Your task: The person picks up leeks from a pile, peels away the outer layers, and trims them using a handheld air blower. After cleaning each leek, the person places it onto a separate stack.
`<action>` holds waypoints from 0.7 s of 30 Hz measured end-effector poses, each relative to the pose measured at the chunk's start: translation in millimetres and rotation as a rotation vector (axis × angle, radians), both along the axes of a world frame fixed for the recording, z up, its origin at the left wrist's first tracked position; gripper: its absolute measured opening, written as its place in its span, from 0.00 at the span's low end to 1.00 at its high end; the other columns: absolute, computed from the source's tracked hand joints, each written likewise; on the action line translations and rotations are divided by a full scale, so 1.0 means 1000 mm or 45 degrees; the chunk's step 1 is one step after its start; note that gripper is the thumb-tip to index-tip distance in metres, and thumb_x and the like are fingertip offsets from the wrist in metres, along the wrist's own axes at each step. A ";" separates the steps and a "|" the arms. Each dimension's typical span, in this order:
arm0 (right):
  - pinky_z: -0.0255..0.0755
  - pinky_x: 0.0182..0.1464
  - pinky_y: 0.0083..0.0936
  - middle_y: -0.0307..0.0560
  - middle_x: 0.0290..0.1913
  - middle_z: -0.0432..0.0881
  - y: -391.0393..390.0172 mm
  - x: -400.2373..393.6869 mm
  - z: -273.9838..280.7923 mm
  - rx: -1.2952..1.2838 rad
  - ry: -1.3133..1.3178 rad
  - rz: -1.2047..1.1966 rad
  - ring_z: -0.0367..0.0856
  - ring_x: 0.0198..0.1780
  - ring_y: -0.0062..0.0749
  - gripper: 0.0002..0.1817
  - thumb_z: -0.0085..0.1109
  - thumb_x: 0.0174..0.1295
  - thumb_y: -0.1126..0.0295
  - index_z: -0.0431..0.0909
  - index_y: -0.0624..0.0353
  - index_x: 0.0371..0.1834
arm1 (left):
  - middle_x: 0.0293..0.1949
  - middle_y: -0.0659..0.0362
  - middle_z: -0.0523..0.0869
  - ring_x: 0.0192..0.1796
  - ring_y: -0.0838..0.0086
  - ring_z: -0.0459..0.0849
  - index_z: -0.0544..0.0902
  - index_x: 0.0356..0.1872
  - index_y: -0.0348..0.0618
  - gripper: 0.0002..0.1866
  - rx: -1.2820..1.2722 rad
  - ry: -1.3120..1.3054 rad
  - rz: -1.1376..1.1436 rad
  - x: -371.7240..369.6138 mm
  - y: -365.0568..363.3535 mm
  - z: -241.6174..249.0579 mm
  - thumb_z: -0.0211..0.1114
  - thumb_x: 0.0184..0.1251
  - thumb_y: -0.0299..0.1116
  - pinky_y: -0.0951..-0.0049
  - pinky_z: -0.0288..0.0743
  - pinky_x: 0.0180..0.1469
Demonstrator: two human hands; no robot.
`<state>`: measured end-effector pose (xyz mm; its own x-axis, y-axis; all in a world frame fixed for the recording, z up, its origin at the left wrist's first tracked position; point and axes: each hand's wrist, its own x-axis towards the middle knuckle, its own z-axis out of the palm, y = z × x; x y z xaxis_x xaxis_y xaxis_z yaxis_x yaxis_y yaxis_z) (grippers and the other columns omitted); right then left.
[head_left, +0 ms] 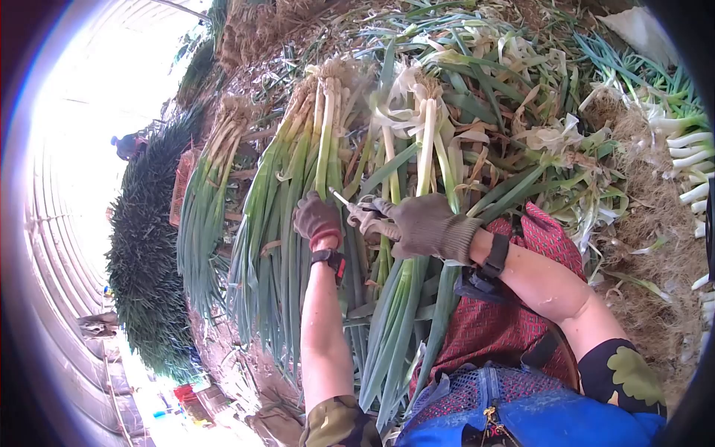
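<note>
Wearing a grey-brown work glove, my left hand [316,217] is closed around the leaves of a long green onion [326,141], whose roots point away from me. My right hand [432,226], gloved too, grips a pistol-shaped air blow gun [365,217]; its thin pale nozzle points up and left toward the stalks. A whitish haze hangs by the roots above the nozzle. Just beyond my right hand lies another onion with a bare white stem [427,145] and peeled, curling skins around it. More onions [279,160] lie in a row left of my left hand.
A separate bunch of onions [216,164] lies farther left, beside an orange crate [184,186]. Beyond is a large dark green heap of leaves [149,238]. Peeled skins and leaf scraps [491,82] cover the back. Cleaned white onions [691,153] are stacked at the right edge.
</note>
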<state>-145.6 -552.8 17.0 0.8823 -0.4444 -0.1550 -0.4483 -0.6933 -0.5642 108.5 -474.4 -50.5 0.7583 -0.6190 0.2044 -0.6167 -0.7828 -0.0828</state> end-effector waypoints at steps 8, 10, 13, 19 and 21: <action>0.79 0.44 0.45 0.52 0.37 0.88 0.006 0.054 -0.023 0.016 -0.081 -0.066 0.88 0.41 0.50 0.25 0.49 0.69 0.49 0.78 0.56 0.59 | 0.46 0.51 0.88 0.50 0.54 0.87 0.86 0.48 0.49 0.21 0.169 0.135 -0.051 0.031 0.005 0.001 0.72 0.54 0.45 0.54 0.80 0.51; 0.80 0.44 0.44 0.52 0.37 0.88 -0.003 0.053 -0.027 0.059 -0.061 -0.111 0.88 0.40 0.50 0.32 0.60 0.55 0.52 0.75 0.55 0.63 | 0.48 0.50 0.89 0.52 0.54 0.87 0.86 0.50 0.50 0.22 0.242 0.217 -0.016 0.028 -0.002 0.013 0.70 0.55 0.46 0.54 0.80 0.53; 0.81 0.43 0.44 0.52 0.37 0.88 -0.002 0.048 -0.021 0.114 -0.089 -0.088 0.88 0.40 0.49 0.39 0.66 0.48 0.54 0.73 0.55 0.67 | 0.48 0.49 0.89 0.53 0.53 0.87 0.86 0.52 0.49 0.25 0.299 0.327 0.023 0.022 -0.009 0.030 0.71 0.54 0.48 0.54 0.80 0.53; 0.80 0.42 0.47 0.54 0.36 0.87 -0.011 0.039 -0.009 0.007 -0.026 -0.192 0.88 0.38 0.51 0.41 0.65 0.49 0.55 0.70 0.52 0.70 | 0.49 0.47 0.89 0.52 0.52 0.88 0.87 0.49 0.45 0.28 0.333 0.582 0.075 0.042 -0.022 0.033 0.72 0.52 0.53 0.56 0.80 0.54; 0.79 0.45 0.46 0.55 0.36 0.87 -0.009 0.029 -0.001 0.063 -0.026 -0.091 0.88 0.40 0.50 0.26 0.54 0.63 0.51 0.77 0.56 0.59 | 0.48 0.47 0.89 0.52 0.52 0.88 0.88 0.49 0.44 0.28 0.431 0.567 0.086 0.031 -0.029 0.035 0.71 0.53 0.55 0.56 0.79 0.54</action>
